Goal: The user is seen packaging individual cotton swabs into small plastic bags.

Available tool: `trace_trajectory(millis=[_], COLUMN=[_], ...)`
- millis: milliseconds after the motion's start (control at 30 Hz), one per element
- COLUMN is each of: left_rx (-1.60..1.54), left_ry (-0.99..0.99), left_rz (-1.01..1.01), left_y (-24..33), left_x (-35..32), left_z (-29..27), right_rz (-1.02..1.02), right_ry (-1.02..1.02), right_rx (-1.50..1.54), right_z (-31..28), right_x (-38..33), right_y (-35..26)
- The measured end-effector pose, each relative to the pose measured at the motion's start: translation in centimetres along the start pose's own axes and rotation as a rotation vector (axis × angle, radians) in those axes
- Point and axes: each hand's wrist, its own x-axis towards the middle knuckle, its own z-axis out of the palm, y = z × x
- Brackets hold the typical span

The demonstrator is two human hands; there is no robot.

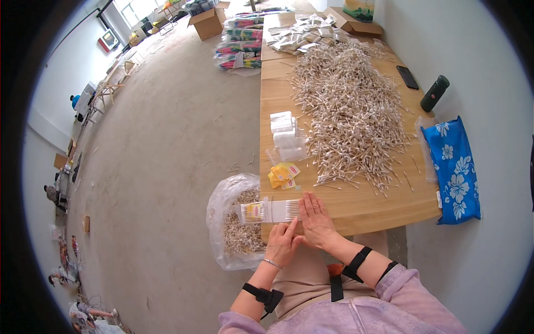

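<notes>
At the table's near edge, a row of cotton swabs [292, 210] lies side by side. My right hand [318, 225] rests flat against the row's right end, fingers stretched out together. From below, my left hand [282, 244] reaches to the row's lower end with its index finger extended; its other fingers are partly bent. Left of the row, a small clear bag [267, 212] holds swabs and a yellow card [254, 211], and sticks out past the table's left edge. Several yellow cards [284, 173] lie just beyond, below a stack of clear plastic bags [288, 136].
A big heap of loose cotton swabs [350, 106] covers the wooden table [367, 214]. Filled packets [306, 33] pile up at the far end. On the right are a phone [408, 77], a dark bottle [435, 93] and a blue flowered pouch [457, 172]. A plastic sack [218, 209] of swabs stands at left.
</notes>
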Motion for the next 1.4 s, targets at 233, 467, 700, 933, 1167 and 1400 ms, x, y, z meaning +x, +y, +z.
trace_trajectory(millis=[233, 467, 700, 933, 1167, 1400], left_rx=[-0.004, 0.012, 0.029, 0.026, 0.031, 0.023], left_ry=[-0.002, -0.01, -0.03, -0.031, -0.046, -0.039], left_rz=[0.004, -0.029, -0.015, -0.017, -0.02, -0.017], left_y=[-0.05, 0.14, 0.03, 0.22, -0.08, 0.01], left_x=[0.0, 0.1, 0.13, 0.04, -0.07, -0.11], left_z=[-0.07, 0.04, -0.11, -0.14, -0.04, -0.12], right_rz=[-0.007, -0.005, -0.02, -0.017, -0.003, -0.012], right_ry=[0.008, 0.009, 0.043, 0.025, -0.049, 0.002], right_rx=[0.008, 0.039, 0.006, 0.036, -0.063, -0.047], right_z=[-0.22, -0.02, 0.04, 0.05, -0.13, 0.09], right_x=[-0.09, -0.03, -0.02, -0.05, 0.04, -0.04], right_y=[-0.04, 0.05, 0.05, 0.09, -0.09, -0.03])
